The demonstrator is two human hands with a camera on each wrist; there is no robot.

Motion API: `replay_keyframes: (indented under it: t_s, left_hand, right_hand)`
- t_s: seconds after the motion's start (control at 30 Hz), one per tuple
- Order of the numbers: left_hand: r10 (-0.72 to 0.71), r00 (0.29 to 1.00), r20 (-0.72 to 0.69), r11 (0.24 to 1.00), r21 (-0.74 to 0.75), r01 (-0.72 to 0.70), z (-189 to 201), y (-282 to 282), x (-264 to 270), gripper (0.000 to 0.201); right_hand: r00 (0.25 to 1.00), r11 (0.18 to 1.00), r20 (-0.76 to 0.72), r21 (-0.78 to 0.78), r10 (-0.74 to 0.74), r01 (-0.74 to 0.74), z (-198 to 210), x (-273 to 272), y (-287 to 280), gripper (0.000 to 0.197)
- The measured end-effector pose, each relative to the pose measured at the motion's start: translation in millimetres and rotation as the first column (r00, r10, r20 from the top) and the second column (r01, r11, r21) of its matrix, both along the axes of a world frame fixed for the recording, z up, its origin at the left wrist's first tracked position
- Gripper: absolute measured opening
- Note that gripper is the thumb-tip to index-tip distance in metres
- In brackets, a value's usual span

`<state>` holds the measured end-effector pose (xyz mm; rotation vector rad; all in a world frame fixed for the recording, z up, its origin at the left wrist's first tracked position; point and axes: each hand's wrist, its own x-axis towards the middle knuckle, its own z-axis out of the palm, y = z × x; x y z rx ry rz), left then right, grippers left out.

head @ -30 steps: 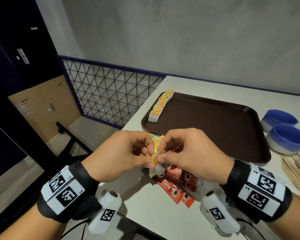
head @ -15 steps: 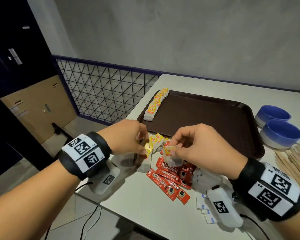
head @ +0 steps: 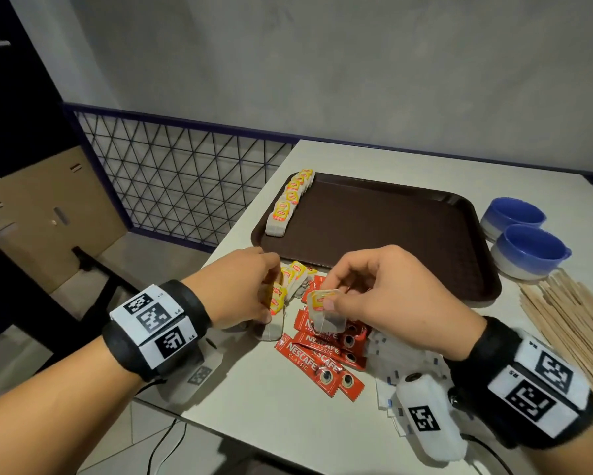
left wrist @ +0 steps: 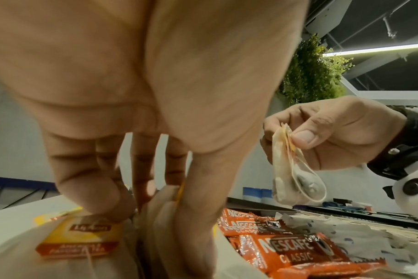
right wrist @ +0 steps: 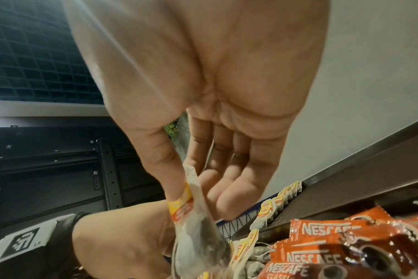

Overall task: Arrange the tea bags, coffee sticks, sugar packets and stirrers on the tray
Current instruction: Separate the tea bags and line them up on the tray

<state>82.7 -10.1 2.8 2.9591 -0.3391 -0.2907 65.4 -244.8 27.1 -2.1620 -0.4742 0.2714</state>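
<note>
Pale tabletop against a grey wall, with a dark mesh railing to the left and cardboard boxes on the floor beyond. Brown tray at mid-table, carrying a row of yellow-tagged tea bags along its left rim. Two blue bowls just right of the tray; a heap of wooden stirrers near the right edge.

Right hand raised above the tabletop, thumb and forefinger pinching the tag end of one tea bag, the other fingers loosely curled; pouch hanging limp below, dark leaf showing through the paper. Left hand down on the loose tea-bag pile in front of the tray, thumb and fingertips closed on an upright bag.

Red Nescafé coffee sticks scattered beneath and between the hands, white sugar packets just to their right, partly hidden by the right wrist.
</note>
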Motion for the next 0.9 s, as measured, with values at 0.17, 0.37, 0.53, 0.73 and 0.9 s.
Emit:
replay_keyframes:
  t_s: [0.17,0.37,0.53,0.73,0.9]
  left_hand:
    - [0.002,0.999,0.041,0.994,-0.108,0.002,-1.1,6.4,0.3,0.021]
    - [0.008,1.000,0.029,0.977,-0.215,-0.002,0.0,13.3,-3.5,0.028]
    - [-0.033,0.998,0.060,0.996,-0.085,0.038,-2.7,13.5,-2.3,0.034]
    - [-0.031,0.999,0.040,0.987,-0.156,0.037,2.5,12.5,-10.5,0.019]
    - [-0.011,0.998,0.063,0.916,-0.401,0.035,16.3,7.2,-21.0,0.022]
  right_hand:
    - [0.997,0.993,-0.009,-0.084,0.082,-0.083,-2.7,0.4,12.5,0.008]
    - [0.994,0.977,-0.020,-0.179,0.111,-0.113,-4.8,0.8,22.5,0.005]
    - [0.993,0.980,-0.033,-0.157,0.117,-0.120,-6.2,0.4,25.7,0.005]
    - [0.994,0.984,-0.005,-0.143,0.109,-0.109,-7.9,-0.9,23.0,0.005]
    - [0.992,0.990,0.044,-0.086,0.115,-0.111,-8.7,-1.1,21.0,0.005]
